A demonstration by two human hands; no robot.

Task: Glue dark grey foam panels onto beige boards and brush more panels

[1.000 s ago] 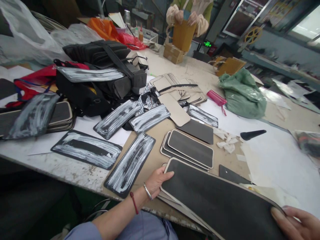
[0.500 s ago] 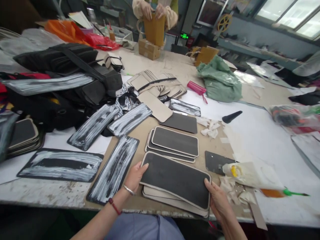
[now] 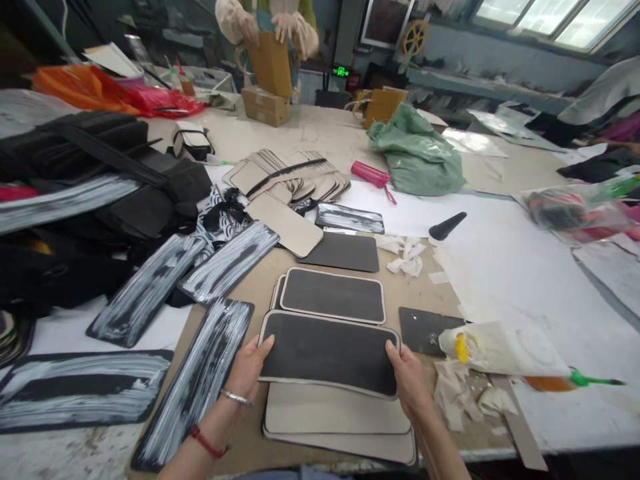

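A dark rectangular panel [image 3: 330,353] with rounded corners and a beige edge is held level between both hands. My left hand [image 3: 250,367] pinches its left end, thumb on top; my right hand [image 3: 407,377] grips the right end the same way. Below its near edge lie beige panels [image 3: 337,410] with dark rims, stacked. Just beyond it sits a small stack of dark panels with beige edges [image 3: 333,295]. To the left of my left hand lies a black panel smeared with white paste [image 3: 200,380].
More white-smeared panels [image 3: 85,387] lie at left beside a heap of black bags [image 3: 135,173]. At right are a glue bottle [image 3: 505,347] and crumpled scraps [image 3: 455,393]. Fanned beige panels [image 3: 285,173] lie farther back. Across the table a person [image 3: 270,27] handles a tan bag.
Both hands have moved the dark panel away from me and levelled it, uncovering more of the beige panels beneath. The camera view has shifted too.
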